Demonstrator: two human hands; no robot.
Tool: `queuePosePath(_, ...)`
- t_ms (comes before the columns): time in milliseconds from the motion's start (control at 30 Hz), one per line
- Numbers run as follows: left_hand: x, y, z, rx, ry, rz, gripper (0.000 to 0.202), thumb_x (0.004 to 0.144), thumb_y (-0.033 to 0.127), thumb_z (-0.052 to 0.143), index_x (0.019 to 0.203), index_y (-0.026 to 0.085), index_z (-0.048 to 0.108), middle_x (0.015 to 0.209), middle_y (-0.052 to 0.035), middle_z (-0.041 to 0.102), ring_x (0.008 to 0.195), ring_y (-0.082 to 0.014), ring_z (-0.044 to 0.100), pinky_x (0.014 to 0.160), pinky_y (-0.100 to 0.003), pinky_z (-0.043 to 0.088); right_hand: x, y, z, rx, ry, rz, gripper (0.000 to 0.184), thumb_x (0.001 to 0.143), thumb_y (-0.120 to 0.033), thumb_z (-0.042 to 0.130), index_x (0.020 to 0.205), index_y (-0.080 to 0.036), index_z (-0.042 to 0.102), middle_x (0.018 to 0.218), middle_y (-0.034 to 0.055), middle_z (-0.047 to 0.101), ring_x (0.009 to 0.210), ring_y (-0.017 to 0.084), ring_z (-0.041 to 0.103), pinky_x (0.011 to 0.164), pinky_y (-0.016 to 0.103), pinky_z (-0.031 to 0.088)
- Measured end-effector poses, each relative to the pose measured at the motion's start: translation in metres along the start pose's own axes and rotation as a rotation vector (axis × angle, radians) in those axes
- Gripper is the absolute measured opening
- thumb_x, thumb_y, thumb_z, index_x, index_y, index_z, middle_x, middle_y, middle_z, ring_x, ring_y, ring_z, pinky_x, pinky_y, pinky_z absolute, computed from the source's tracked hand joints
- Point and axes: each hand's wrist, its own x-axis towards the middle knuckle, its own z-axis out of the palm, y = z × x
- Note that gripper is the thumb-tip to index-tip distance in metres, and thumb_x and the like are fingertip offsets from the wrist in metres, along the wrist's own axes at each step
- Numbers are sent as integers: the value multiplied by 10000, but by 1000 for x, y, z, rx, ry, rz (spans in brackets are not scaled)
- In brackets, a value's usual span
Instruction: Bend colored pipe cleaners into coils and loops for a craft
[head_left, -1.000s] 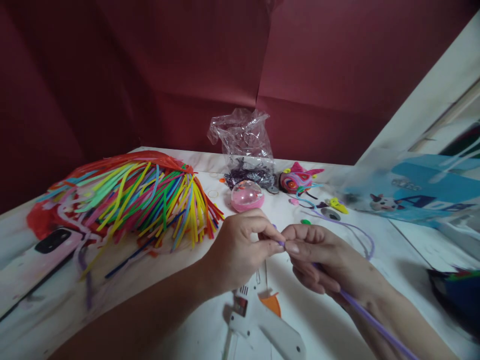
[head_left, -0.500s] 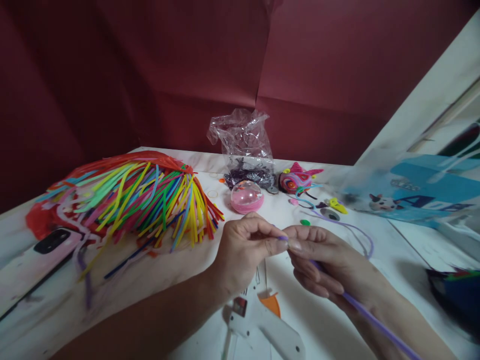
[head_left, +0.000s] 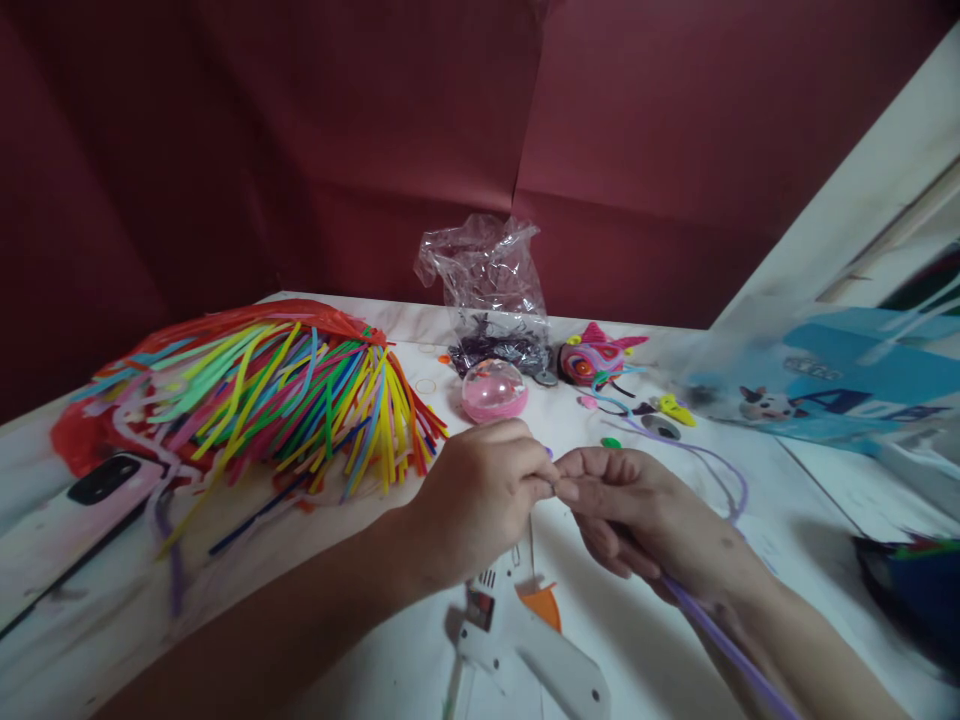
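My left hand (head_left: 480, 500) and my right hand (head_left: 645, 510) meet fingertip to fingertip above the white table (head_left: 375, 560). Both pinch the end of a purple strip (head_left: 720, 640), which runs from the pinch back under my right palm and along my right forearm. The fingers of both hands are closed. A white glue gun (head_left: 525, 650) with an orange trigger lies on the table right under the hands.
A big pile of coloured strips (head_left: 262, 390) on a red bag fills the left. A phone (head_left: 82, 500) lies beside it. Behind the hands are a pink ball (head_left: 493, 392), a clear plastic bag (head_left: 491, 300), a pink coiled figure (head_left: 592, 360), small bits and a loose purple strip (head_left: 720, 470).
My left fingers have curled tighter over the strip's end and both hands have shifted slightly left. Less of the purple tip shows between the fingertips.
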Motion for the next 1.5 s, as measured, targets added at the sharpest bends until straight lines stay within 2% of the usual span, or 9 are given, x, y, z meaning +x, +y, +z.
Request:
queuePosePath(300,2,13,3,-696,173,-374,76,628,71,664,607,143,654,578,32,557,569,-68,504,563,-188,396,-5,-2,6,340,-142,9,113,675,-211,696,652,-126,624,348,-51,510,208,-19,213,256,104,290)
queuePosePath(467,-2,15,10,-819,267,-435,100,619,78,661,588,173,665,587,38,546,583,-67,486,580,-196,383,-4,3,10,405,-204,-21,108,735,-208,641,668,-126,622,379,-44,529,209,-22,191,245,95,273)
queuePosePath(567,-2,13,11,-842,261,-439,92,626,87,662,602,176,665,600,41,542,588,-63,483,586,-193,385,-6,1,8,360,-196,-25,112,739,-221,642,695,-118,631,382,-42,531,214,-20,202,257,100,284)
queuePosePath(700,3,7,5,-662,111,-379,49,660,106,652,671,152,666,646,24,551,611,-75,505,580,-194,404,-6,-4,5,252,-98,-40,149,702,-244,679,647,-122,614,353,-53,508,212,-18,228,268,106,280)
queuePosePath(800,5,2,-3,-290,12,-185,119,708,83,599,782,138,675,705,-4,561,656,-98,527,598,-211,414,-4,-6,3,112,-17,-21,184,689,-280,692,640,-128,600,349,-53,507,213,-8,266,262,107,250)
queuePosePath(900,3,-1,-7,86,-52,79,152,747,64,526,778,122,663,700,-25,553,666,-126,519,591,-242,404,-1,-5,3,-25,50,-19,222,681,-321,697,640,-129,595,348,-50,502,229,8,311,253,106,212)
queuePosePath(1000,2,-3,-6,194,-62,163,142,753,65,512,710,115,638,673,-28,556,658,-135,513,583,-250,400,0,-3,2,-64,59,-11,232,677,-338,697,651,-127,605,344,-52,495,238,17,331,252,109,205)
queuePosePath(1300,1,9,1,-361,169,-203,89,658,64,640,625,146,633,601,21,563,576,-85,523,558,-192,421,-2,-2,4,268,-141,-31,129,716,-232,662,650,-133,612,372,-52,523,219,-16,218,274,113,280)
queuePosePath(1500,-2,10,13,-606,275,-393,56,668,113,640,630,155,638,617,9,604,603,-105,551,598,-220,443,-4,-1,7,325,-130,-51,127,725,-202,646,629,-128,608,378,-47,528,221,-21,203,275,106,285)
